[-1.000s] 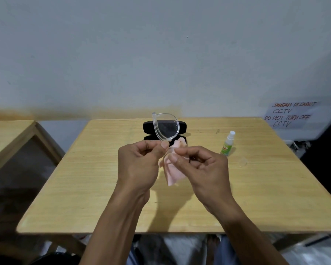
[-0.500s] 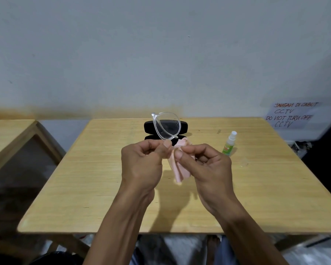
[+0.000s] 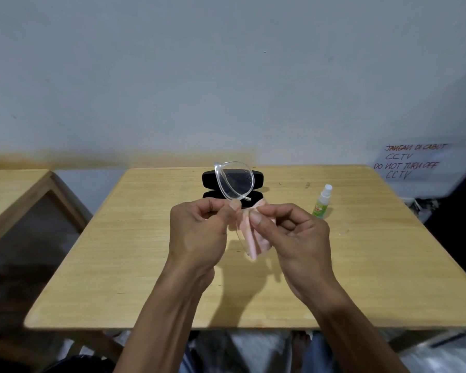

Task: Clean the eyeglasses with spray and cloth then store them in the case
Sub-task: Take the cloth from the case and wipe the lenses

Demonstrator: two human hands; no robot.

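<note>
— Where are the glasses right now?

— Up in the air over the middle of the pale wooden table [image 3: 135,265]. They're clear plastic-framed eyeglasses [image 3: 233,181], tilted on end, one lens sticking up above the fingers. The left hand [image 3: 199,232] has them pinched at the lower edge of that lens, thumb and forefinger closed tight on the frame.

— And the other hand?

— The right hand [image 3: 293,238] is closed on a soft pale pink cloth [image 3: 249,238], thumb pressed to fingertips, just beside the left. The cloth hangs down between the two hands; the lower lens seems to be behind it, but I can't make it out clearly.

— The case?

— A black oblong hard case [image 3: 209,179] lies open on the table behind the glasses, near the far edge. To the right, well apart from the hands, stands a small green spray bottle with a white cap [image 3: 322,201], upright.
</note>
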